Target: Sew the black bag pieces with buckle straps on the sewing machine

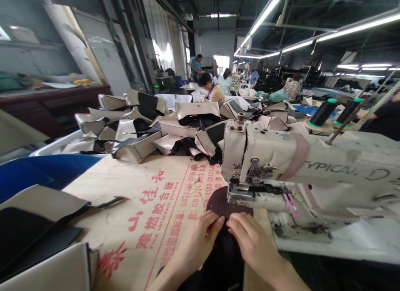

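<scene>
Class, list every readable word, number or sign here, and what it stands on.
"泰山佳和": wooden board, red
"难燃胶合板": same board
"plywood": same board
"GB 8624-2012": same board
"TYPICAL": sewing machine
Too blurred: the board's remaining small print, the mark after "TYPICAL".

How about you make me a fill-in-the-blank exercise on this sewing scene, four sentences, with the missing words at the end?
1. The left hand and right hand hold material that is ____, not pale, in tone.
2. The large printing on the plywood board is coloured ____.
3. The brand word on the arm of the sewing machine reads ____.
4. Both thread cones carry thread coloured ____.

Missing words: dark; red; TYPICAL; black.
</scene>
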`<state>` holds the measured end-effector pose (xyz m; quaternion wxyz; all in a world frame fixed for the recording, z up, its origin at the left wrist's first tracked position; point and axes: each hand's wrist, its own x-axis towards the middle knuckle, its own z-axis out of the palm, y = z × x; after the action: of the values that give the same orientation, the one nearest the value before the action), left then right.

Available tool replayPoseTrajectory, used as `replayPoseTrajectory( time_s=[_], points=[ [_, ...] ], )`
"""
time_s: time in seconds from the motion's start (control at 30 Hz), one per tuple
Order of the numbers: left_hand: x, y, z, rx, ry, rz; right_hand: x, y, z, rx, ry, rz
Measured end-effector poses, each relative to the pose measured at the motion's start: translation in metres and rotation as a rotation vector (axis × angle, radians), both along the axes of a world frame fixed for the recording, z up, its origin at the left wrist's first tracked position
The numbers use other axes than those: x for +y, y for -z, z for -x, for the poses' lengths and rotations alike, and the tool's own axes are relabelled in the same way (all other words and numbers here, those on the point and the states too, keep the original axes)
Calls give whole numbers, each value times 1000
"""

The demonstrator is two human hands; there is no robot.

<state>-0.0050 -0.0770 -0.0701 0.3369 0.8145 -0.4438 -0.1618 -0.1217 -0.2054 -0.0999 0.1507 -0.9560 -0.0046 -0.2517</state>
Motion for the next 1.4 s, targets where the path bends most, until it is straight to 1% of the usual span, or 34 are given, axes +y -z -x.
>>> replayPoseTrajectory(
  time_s=[0.07,0.13,0.2,0.23,0.3,0.4,0.47,0.53,0.6,0.63,0.77,0.83,0.93,1.07,1.23,1.33,1.4],
  points=[
    [11,1,7,11,-19,-44,0,0,-2,19,-26,-42],
    [24,6,12,1,-26,-112,0,0,-3,12,-36,-82],
    [32,9,11,-16,7,-166,-1,-2,-4,2,-52,-108],
    [34,8,7,-27,44,-179,-2,-3,-4,4,-64,-121],
    [31,0,-5,-55,154,-178,-4,-5,-4,9,-77,-168],
    [16,-21,-25,-110,327,-156,-8,-5,-3,-4,-38,-295],
    [7,-33,-34,-131,416,-138,-9,-3,-2,-5,-7,-355],
    [1,-39,-38,-142,487,-122,-8,0,-1,11,11,-377],
    [0,-36,-37,-151,510,-96,-8,1,-1,18,21,-385],
    [0,-33,-37,-152,500,-80,-8,1,-1,19,26,-390],
    [0,-14,-35,-142,364,-6,-10,0,-2,17,39,-421],
    [-2,-6,-36,-246,370,2,-11,1,-3,18,49,-430],
    [-6,2,-38,-456,457,-26,-13,4,-6,6,70,-429],
    [-8,6,-41,-530,428,-10,-14,7,-8,-68,92,-396],
    [-10,7,-42,-544,464,1,-17,14,-5,-194,72,-238],
    [-11,7,-40,-555,443,-23,-16,17,-2,-177,83,-148],
    [-13,7,-39,-559,426,-44,-16,17,-1,-131,86,-134]
  ],
)
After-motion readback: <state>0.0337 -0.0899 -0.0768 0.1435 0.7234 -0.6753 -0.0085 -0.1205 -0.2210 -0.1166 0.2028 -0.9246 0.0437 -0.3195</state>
